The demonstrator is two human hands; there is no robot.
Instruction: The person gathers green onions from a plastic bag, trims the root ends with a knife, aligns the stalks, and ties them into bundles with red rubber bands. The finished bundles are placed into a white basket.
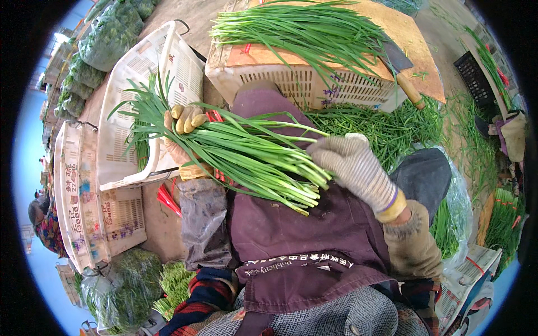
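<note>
My left hand (187, 122), in a worn tan and yellow glove, grips a bundle of garlic chives (252, 155) near its leafy end. The bundle lies slantwise above my lap, its pale cut ends to the right. My right hand (353, 164), in a whitish knitted glove, is at those stem ends with its fingers curled. Motion blurs it, and whether it pinches a stalk cannot be told. Red ties (215, 117) show beside and below the bundle. A purple apron (302, 227) covers my lap.
Ahead, a board (414, 46) on a white crate (277, 82) bears a chive pile (294, 27) and a cleaver (397, 59). An open white crate (115, 122) stands left. Chive trimmings (378, 130) cover the floor at right. Red ties (168, 200) hang near my left sleeve.
</note>
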